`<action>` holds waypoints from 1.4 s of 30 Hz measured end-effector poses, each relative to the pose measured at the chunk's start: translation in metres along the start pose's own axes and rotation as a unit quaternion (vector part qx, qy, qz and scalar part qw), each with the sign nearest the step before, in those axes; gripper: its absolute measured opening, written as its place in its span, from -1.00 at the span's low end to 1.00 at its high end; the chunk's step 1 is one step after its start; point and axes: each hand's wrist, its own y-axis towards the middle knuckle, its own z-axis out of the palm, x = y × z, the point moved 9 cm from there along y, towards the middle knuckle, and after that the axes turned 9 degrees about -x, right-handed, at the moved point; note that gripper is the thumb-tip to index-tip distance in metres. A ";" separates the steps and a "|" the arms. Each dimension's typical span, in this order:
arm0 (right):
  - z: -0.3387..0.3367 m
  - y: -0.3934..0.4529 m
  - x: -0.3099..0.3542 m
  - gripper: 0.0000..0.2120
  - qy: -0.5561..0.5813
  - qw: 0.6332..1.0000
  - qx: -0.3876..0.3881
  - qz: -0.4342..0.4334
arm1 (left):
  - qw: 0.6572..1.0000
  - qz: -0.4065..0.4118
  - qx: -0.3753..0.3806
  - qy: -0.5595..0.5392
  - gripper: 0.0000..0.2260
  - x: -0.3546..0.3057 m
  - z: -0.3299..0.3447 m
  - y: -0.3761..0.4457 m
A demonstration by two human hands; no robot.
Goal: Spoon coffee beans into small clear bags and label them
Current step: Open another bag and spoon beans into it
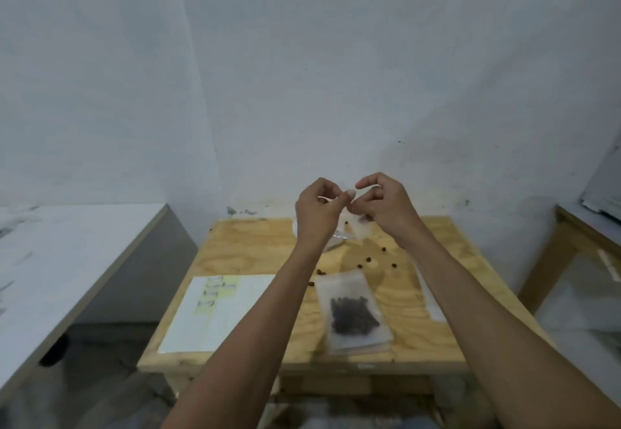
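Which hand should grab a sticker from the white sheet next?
Probably the left hand: the label sheet lies on its side of the table; the right hand would cross over.

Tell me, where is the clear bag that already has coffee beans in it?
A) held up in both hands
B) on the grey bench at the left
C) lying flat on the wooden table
C: the filled bag lies flat on the wooden table, nearer than the raised hands.
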 end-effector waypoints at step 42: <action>0.046 -0.010 -0.002 -0.67 -0.258 0.958 -0.031 -0.124 | 0.993 0.011 0.070 0.092 -0.66 0.026 -0.014 0.005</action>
